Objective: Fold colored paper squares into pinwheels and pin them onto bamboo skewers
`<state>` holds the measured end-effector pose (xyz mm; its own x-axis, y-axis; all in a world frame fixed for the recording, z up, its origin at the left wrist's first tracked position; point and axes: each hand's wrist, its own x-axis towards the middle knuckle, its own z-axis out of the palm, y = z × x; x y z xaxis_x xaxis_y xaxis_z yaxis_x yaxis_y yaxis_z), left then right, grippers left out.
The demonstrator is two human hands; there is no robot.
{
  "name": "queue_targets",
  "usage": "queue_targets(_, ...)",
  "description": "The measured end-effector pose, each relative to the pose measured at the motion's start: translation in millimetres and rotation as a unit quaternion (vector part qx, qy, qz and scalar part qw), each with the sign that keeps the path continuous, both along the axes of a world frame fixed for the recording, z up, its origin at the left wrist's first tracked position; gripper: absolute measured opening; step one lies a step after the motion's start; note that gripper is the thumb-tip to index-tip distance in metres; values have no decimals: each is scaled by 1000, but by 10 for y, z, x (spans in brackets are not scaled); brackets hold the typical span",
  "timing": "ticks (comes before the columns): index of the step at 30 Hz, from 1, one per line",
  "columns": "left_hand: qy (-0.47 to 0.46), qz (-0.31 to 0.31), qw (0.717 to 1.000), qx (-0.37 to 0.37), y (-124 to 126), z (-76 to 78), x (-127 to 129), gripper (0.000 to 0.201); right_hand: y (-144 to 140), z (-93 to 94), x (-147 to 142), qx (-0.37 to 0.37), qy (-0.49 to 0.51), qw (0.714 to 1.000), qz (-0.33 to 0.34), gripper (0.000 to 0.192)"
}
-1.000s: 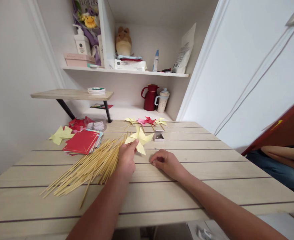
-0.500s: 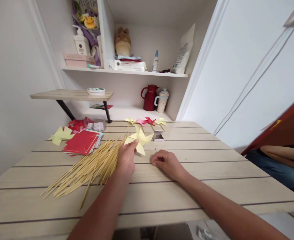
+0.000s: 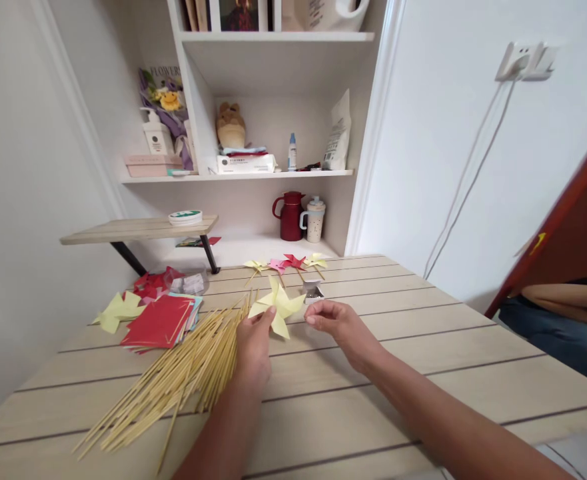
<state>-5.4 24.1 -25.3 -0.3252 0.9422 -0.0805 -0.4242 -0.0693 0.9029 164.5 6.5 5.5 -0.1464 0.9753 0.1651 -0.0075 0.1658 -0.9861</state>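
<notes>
My left hand point(image 3: 254, 343) pinches a pale yellow paper pinwheel point(image 3: 284, 305) by its lower left side, thumb on top. My right hand point(image 3: 343, 328) hovers just right of the pinwheel, thumb and fingertips pressed together; whatever is between them is too small to make out. Behind that hand stands a small open box point(image 3: 314, 292) with tiny shiny pieces inside. A spread pile of thin wooden sticks point(image 3: 178, 377) lies beside my left forearm. Finished pinwheels on sticks, among them a red one point(image 3: 294, 260) and a pink one point(image 3: 276, 265), lie at the table's back edge.
A stack of coloured paper squares point(image 3: 159, 321), another yellow pinwheel point(image 3: 119, 311) and a clear container point(image 3: 189, 283) sit left. Behind are a small raised shelf point(image 3: 123, 230), a red jug point(image 3: 292, 217) and a cup point(image 3: 315, 220). A person's leg point(image 3: 553, 327) shows far right.
My right hand has lifted off the tabletop, closer to the pinwheel, with its fingertips together. My left hand keeps hold of the pinwheel. The view has tilted upward.
</notes>
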Motion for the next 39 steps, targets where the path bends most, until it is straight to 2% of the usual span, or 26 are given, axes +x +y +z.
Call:
queue_targets(2, 2, 14, 1000, 26, -4, 17, -6, 32, 33, 87, -43, 36, -6, 999, -19, 16)
queue_targets(6, 24, 30, 997, 70, -23, 86, -3, 29, 108, 231, -97, 174, -84, 978, -80, 11)
queue_targets(10, 59, 25, 994, 86, -41, 129, 24, 27, 147, 226, -113, 218, -122, 964, -90, 7)
queue_targets(16, 136, 7, 984, 116, -50, 106, 70, 26, 127, 133, -96, 197, -131, 969, -76, 8)
queue_targets(21, 191, 5, 974, 125, -58, 100, 65, 22, 88, 115, -96, 171, -123, 977, -34, 9)
queue_targets(26, 174, -7, 976, 127, -68, 106, 61, 24, 78, 114, -103, 186, -123, 974, -30, 10)
queue_targets(31, 157, -4, 979, 127, -69, 116, 70, 27, 96, 85, -105, 160, -103, 981, -43, 11)
queue_targets(39, 175, -25, 973, 147, -123, 180, 94, 19, 95, 63, -115, 136, -80, 986, -45, 13)
